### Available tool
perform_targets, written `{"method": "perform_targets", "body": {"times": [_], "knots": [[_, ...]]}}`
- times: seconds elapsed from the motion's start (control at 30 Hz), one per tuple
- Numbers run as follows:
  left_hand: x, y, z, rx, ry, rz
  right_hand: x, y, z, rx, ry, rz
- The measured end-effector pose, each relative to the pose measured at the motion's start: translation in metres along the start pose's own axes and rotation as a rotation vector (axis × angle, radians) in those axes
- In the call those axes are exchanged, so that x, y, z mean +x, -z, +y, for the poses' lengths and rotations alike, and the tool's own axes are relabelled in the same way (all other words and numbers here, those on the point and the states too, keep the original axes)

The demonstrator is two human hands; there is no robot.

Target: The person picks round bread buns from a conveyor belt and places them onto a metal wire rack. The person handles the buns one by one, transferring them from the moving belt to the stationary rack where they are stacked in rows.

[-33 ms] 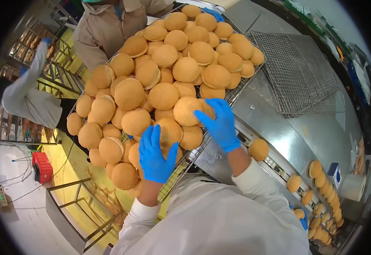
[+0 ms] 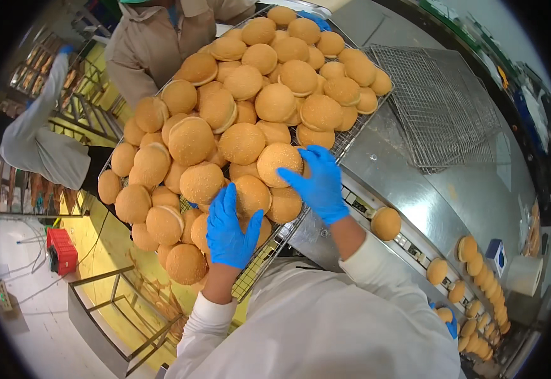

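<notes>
With blue-gloved left grip (image 2: 230,237) spread, reaching over round golden buns (image 2: 190,140) on a metal wire rack (image 2: 351,134). With blue-gloved right grip (image 2: 321,192) spread, touching one seeded bun (image 2: 278,159)

- A blue-gloved left hand (image 2: 231,234) spreads its fingers against golden buns (image 2: 244,144) heaped on a wire rack (image 2: 250,278) at center frame.
- The gloved right hand (image 2: 318,186) sets its thumb over a seeded bun (image 2: 278,162).
- Wire grids (image 2: 439,107) lie upper right; a tan-jacketed worker (image 2: 152,47) stands upper left.
</notes>
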State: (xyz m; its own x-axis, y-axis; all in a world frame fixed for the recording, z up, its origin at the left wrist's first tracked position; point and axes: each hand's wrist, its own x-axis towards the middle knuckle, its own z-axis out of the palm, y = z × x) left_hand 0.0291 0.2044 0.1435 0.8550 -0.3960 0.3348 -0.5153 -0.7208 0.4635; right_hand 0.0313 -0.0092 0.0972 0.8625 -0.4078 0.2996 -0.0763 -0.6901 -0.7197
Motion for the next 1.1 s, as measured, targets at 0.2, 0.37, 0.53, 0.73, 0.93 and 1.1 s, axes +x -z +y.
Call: {"method": "perform_targets", "body": {"times": [0.2, 0.37, 0.53, 0.73, 0.93, 1.1], "knots": [[0.016, -0.01, -0.013, 0.084, 0.164, -0.218, -0.007, -0.033, 0.004, 0.185, -0.185, 0.089], [0.016, -0.037, -0.044, -0.199, 0.101, -0.138, -0.022, -0.04, 0.045, 0.646, -0.623, 0.161], [0.015, -0.02, -0.05, -0.921, 0.475, -0.446, -0.011, -0.01, 0.009, 0.329, -0.628, -0.066], [0.027, -0.041, -0.011, -0.473, 0.013, -0.732, -0.026, -0.018, 0.035, 0.754, -0.529, 0.148], [0.041, -0.04, -0.011, -0.06, -0.279, -0.824, -0.114, 0.176, 0.137, 1.076, -0.608, 0.119], [0.058, -0.04, 0.02, 0.172, -0.399, -0.955, -0.175, 0.229, 0.174, 0.859, -0.794, 0.345]]}}
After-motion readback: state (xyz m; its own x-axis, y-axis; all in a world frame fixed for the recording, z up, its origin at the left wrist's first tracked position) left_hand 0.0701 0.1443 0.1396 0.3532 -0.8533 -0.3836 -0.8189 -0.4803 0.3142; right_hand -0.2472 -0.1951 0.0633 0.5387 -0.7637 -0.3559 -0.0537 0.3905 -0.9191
